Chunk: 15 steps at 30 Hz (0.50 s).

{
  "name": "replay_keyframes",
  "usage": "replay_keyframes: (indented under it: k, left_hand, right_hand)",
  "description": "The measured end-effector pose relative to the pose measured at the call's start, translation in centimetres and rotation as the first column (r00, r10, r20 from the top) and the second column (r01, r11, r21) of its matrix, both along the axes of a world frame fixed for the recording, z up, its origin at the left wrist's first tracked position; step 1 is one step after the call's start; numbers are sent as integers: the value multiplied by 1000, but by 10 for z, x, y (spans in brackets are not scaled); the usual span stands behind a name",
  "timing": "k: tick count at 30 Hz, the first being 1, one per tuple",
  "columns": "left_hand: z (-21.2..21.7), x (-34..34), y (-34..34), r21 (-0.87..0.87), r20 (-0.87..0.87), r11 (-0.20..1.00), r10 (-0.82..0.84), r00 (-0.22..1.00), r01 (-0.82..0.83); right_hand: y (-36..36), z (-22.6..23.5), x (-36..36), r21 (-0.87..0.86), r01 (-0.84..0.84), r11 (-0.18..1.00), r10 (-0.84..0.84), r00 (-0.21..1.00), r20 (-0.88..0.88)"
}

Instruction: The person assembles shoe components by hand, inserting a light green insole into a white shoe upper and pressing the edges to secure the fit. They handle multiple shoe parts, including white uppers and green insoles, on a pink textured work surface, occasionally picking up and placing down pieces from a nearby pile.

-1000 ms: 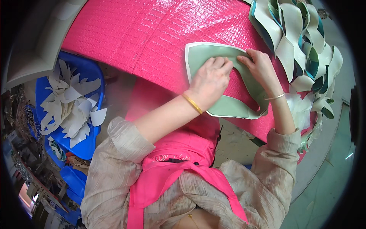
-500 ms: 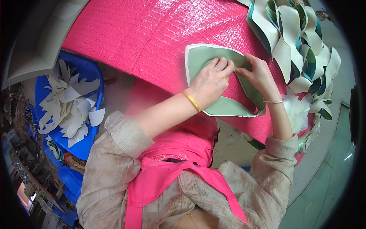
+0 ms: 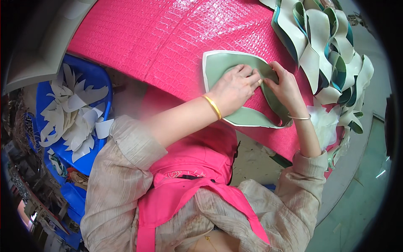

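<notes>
A pale green, white-edged curved piece (image 3: 217, 67), which looks like a leather shoe upper, lies bent into a loop on the pink table covering. My left hand (image 3: 235, 90) rests over its inner edge, fingers curled and gripping it. My right hand (image 3: 286, 87) pinches the right side of the same loop, thumb and forefinger close to the left fingertips. Pink covering shows through the gap in the loop. What lies exactly between the fingertips is hidden.
Several white and green curved uppers (image 3: 321, 38) are stacked at the table's far right. Thin translucent sheets (image 3: 325, 122) lie below that stack. A blue bin (image 3: 100, 73) full of white offcuts (image 3: 77, 107) stands left of the pink table (image 3: 138, 33).
The left fingers have shifted slightly right along the inner edge, toward the right thumb. The right hand moves little and still grips the loop.
</notes>
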<state>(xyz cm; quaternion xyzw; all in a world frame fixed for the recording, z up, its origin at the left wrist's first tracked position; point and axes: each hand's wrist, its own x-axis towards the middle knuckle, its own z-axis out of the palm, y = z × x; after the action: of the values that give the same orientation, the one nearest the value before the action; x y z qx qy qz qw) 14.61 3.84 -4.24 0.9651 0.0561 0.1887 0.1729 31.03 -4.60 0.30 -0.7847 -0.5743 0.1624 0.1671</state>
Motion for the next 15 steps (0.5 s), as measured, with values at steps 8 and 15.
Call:
replay_keyframes:
  k: [8,15]
  left_hand:
    - [-12,-2,2,-113,60,993,-13,998,20]
    - [-11,1,26,-256,-45,934,-270,962,250]
  right_hand:
    - [-30,38,-7,-435,179,883,-324,902,-286]
    - [-81,3,-39,-177,350,920,-356,557,-750]
